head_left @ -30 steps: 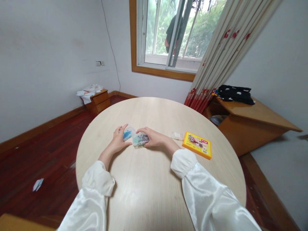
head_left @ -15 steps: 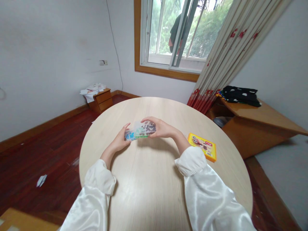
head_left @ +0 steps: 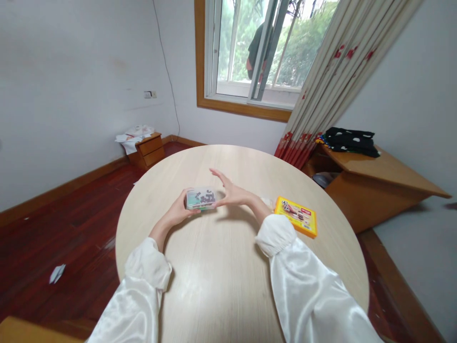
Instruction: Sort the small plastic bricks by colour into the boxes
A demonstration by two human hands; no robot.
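Note:
A small clear plastic box (head_left: 202,197) is held above the round table (head_left: 214,271). Dark little pieces show through its top, with a blue-green tint at its left and lower edges. My left hand (head_left: 175,209) grips the box's left end, thumb and fingers wrapped round it. At the other end, my right hand (head_left: 233,193) has its fingers spread apart and raised, with the thumb close to the box's right edge; whether the thumb touches it I cannot tell. A flat yellow box (head_left: 296,216) with a printed picture lies by my right forearm.
Something pale and see-through (head_left: 267,202) lies beside the yellow box, partly behind my right wrist. Beyond the table on the right is a tilted wooden cabinet (head_left: 385,190) with dark folded cloth (head_left: 352,141) on it. A person (head_left: 255,50) is outside the window.
My right hand has let go of the right end of the plastic box and spread its fingers. In my left hand, the box looks shorter and turned, its bright blue end no longer showing.

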